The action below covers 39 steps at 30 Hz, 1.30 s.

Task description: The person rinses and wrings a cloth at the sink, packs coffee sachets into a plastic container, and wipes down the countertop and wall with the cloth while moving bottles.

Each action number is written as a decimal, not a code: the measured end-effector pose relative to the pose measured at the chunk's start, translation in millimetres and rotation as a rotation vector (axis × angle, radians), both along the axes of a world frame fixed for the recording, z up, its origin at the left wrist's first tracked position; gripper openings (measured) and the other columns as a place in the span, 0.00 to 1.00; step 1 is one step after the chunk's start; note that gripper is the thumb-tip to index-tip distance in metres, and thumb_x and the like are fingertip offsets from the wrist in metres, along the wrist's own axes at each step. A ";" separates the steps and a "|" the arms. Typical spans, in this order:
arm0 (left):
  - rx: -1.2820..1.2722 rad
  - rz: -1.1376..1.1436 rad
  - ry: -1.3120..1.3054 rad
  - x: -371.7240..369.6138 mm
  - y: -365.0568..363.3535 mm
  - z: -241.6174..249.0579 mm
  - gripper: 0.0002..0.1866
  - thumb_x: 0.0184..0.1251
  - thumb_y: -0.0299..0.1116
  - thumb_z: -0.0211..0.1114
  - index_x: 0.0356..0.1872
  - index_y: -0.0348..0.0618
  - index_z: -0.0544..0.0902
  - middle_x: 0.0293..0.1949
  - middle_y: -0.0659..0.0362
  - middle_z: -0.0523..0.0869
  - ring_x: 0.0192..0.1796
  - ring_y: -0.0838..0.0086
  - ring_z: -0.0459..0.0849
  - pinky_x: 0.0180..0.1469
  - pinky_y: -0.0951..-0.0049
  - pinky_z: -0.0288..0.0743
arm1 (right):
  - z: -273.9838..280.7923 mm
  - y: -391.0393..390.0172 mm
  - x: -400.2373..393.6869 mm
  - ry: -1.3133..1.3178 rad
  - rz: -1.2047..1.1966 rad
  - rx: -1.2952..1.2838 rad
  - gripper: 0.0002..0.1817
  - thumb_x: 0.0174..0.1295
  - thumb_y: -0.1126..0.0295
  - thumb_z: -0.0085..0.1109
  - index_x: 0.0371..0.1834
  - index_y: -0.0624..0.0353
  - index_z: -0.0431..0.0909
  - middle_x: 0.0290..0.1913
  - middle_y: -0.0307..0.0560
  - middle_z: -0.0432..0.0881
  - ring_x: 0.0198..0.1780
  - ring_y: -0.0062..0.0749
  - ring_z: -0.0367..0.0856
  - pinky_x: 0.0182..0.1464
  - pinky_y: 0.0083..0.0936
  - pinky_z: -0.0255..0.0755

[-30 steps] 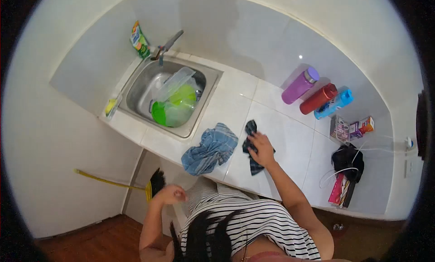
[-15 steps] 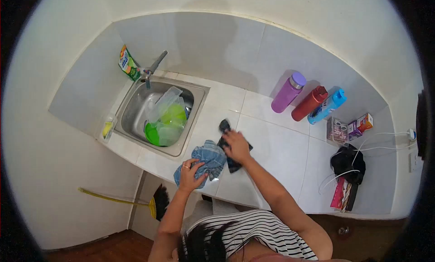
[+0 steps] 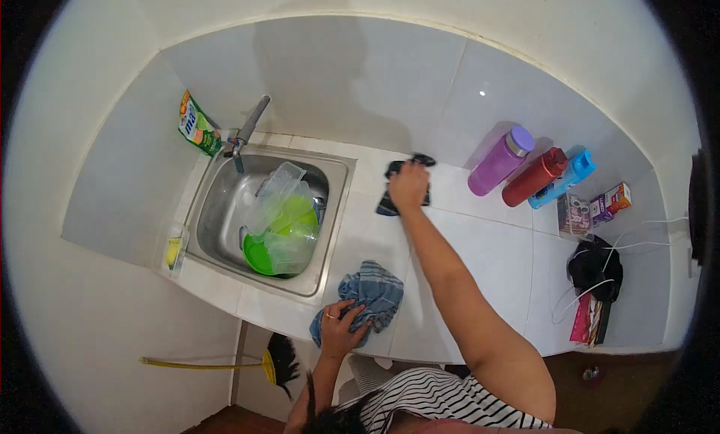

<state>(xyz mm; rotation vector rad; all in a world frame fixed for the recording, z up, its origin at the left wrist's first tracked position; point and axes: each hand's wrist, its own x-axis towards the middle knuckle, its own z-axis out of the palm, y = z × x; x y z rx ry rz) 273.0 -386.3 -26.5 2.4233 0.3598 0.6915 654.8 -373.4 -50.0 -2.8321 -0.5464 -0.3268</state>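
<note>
My right hand presses a dark cloth against the white tiles near the back wall, fingers closed over it. Parts of this cloth stick out on both sides of the hand. Near the counter's front edge, my left hand has its fingers bent onto a crumpled blue striped cloth, which lies to the right of the sink. A ring shows on one left finger.
A steel sink holds a green bowl and clear plastic containers under a faucet. A purple bottle, red bottle and blue bottle stand at the right, near cables and a black item.
My right hand has slid the dark cloth away from me, toward the back wall. My left hand stays on the blue cloth. The camera view has shifted slightly.
</note>
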 end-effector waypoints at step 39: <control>-0.581 0.433 -0.580 -110.6 42.6 73.5 0.18 0.60 0.26 0.57 0.53 0.35 0.73 0.53 0.53 0.76 0.55 0.65 0.73 0.63 0.65 0.63 | -7.6 -70.0 -213.2 0.136 0.869 0.597 0.23 0.44 0.67 0.64 0.47 0.61 0.78 0.51 0.59 0.78 0.57 0.54 0.74 0.60 0.43 0.66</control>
